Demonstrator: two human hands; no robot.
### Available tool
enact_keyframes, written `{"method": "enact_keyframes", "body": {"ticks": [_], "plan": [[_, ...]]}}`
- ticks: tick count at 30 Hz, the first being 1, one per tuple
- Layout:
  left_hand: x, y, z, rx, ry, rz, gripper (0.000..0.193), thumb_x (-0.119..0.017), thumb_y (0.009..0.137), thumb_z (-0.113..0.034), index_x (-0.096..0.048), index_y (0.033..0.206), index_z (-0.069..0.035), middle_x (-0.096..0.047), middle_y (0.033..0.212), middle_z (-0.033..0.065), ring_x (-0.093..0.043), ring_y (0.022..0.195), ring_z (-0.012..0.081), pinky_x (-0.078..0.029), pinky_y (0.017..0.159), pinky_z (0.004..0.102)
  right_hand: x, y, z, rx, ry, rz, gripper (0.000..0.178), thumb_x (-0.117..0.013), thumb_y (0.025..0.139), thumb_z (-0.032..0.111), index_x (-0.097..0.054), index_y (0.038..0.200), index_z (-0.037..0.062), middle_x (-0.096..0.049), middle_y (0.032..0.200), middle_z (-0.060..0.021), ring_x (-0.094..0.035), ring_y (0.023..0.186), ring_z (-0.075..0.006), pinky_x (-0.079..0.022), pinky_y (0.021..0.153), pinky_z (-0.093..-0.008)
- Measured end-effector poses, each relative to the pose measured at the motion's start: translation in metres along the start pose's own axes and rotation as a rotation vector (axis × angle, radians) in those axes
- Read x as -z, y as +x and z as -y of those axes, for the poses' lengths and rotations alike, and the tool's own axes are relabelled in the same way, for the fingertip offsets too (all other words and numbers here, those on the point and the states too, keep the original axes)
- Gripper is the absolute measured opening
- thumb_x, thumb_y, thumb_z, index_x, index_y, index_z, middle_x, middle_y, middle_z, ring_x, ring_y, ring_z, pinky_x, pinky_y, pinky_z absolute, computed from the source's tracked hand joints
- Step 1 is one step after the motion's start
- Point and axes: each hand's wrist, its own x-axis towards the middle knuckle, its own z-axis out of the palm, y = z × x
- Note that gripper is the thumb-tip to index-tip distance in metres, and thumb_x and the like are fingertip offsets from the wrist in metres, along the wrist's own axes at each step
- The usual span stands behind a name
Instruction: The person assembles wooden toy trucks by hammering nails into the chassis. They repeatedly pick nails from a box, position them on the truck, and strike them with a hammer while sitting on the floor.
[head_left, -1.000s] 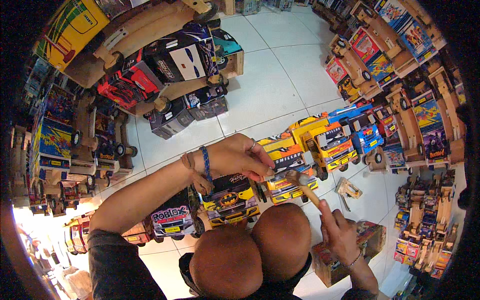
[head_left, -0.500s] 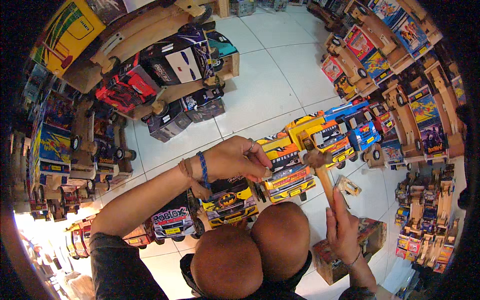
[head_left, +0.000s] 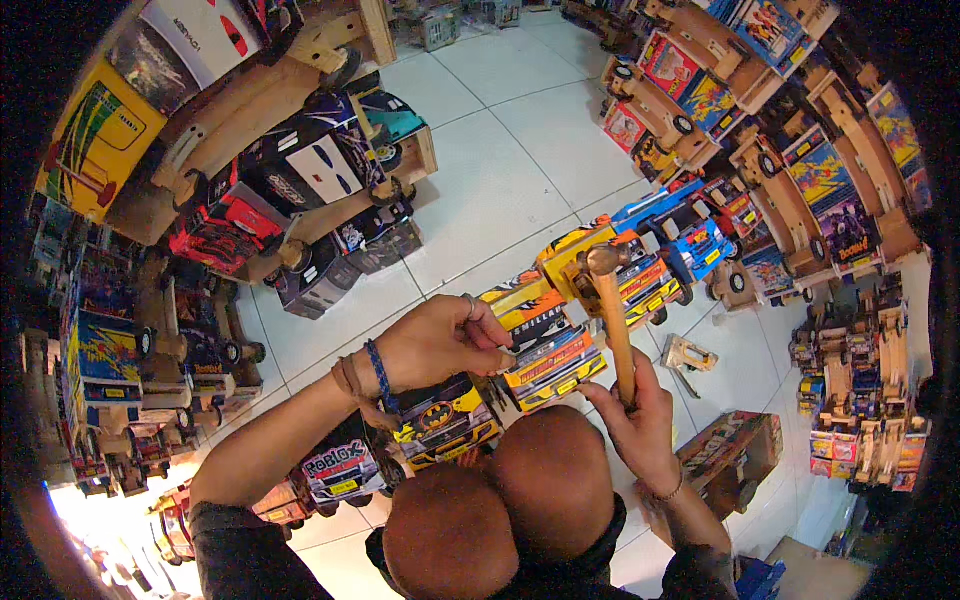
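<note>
Hammer raised above the neighbouring truck; left hand at the cab edge of the truck being worked on.
Compared with half a second ago, the hammer [head_left: 614, 325] stands more upright, and its head is farther out, over the adjacent yellow truck [head_left: 640, 280]; the right hand [head_left: 640, 425] is closer to the knees [head_left: 555, 480]. The right fingers grasp the lower handle, thumb extended to the left. The left forearm enters from the near left; the left hand [head_left: 425, 342], back upward, brings its fingertips together at the left edge of the orange-and-yellow toy truck [head_left: 550, 365], beyond the knees; whether they pinch a part cannot be determined.
</note>
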Motion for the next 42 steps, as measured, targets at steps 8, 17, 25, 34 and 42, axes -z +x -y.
{"method": "enact_keyframes", "body": {"ticks": [8, 17, 25, 34, 42], "plan": [[0.003, 0.001, 0.002, -0.053, -0.001, 0.057, 0.027, -0.078, 0.089, -0.019, -0.065, 0.103, 0.000, -0.066, 0.091, 0.0040, -0.064, 0.082, 0.0100, -0.054, 0.075, 0.0253, -0.007, 0.002, 0.004, -0.034, 0.053, -0.024, 0.049, -0.080, 0.088, 0.024, -0.055, 0.125, 0.0035, -0.051, 0.058, -0.0021, -0.046, 0.050, -0.0091, -0.037, 0.045, -0.0295], [0.010, 0.011, -0.021, -0.076, 0.478, -0.059, 0.024, -0.074, 0.093, -0.027, -0.072, 0.106, -0.007, -0.070, 0.089, 0.0030, -0.065, 0.075, 0.0089, -0.051, 0.069, 0.0249, 0.003, 0.002, 0.003, -0.002, 0.077, -0.084, 0.051, -0.073, 0.093, 0.032, -0.051, 0.131, 0.0061, -0.055, 0.058, -0.0049, -0.055, 0.051, -0.0103, -0.038, 0.045, -0.0309], [-0.012, 0.062, -0.068, -0.459, 0.547, -0.232, 0.016, -0.071, 0.093, -0.017, -0.071, 0.103, -0.005, -0.066, 0.082, 0.0043, -0.058, 0.067, 0.0095, -0.046, 0.060, 0.0246, 0.048, -0.063, -0.015, -0.063, 0.008, -0.500, 0.043, -0.071, 0.094, 0.022, -0.052, 0.130, 0.0085, -0.058, 0.060, -0.0088, -0.050, 0.051, -0.0120, -0.041, 0.049, -0.0324], [-0.157, 0.099, -0.153, -0.895, 0.736, 0.436, 0.017, -0.070, 0.093, -0.021, -0.072, 0.098, -0.004, -0.067, 0.079, 0.0124, -0.065, 0.069, 0.0242, -0.050, 0.065, 0.0353, 0.087, -0.207, -0.119, -0.386, -0.381, -0.727, 0.017, -0.063, 0.094, 0.012, -0.061, 0.107, 0.0013, -0.056, 0.099, -0.0190, -0.061, 0.084, -0.0364, -0.049, 0.073, -0.0440], [-0.343, 0.153, -0.094, -0.753, 0.997, 1.086, 0.024, -0.063, 0.096, -0.023, -0.067, 0.109, -0.004, -0.072, 0.096, 0.0179, -0.070, 0.091, 0.0356, -0.056, 0.082, 0.0445, 0.082, -0.320, -0.186, -0.784, -0.238, -1.097, 0.015, -0.057, 0.100, 0.015, -0.056, 0.110, 0.0038, -0.061, 0.090, -0.0211, -0.063, 0.083, -0.0376, -0.050, 0.073, -0.0444]]}}
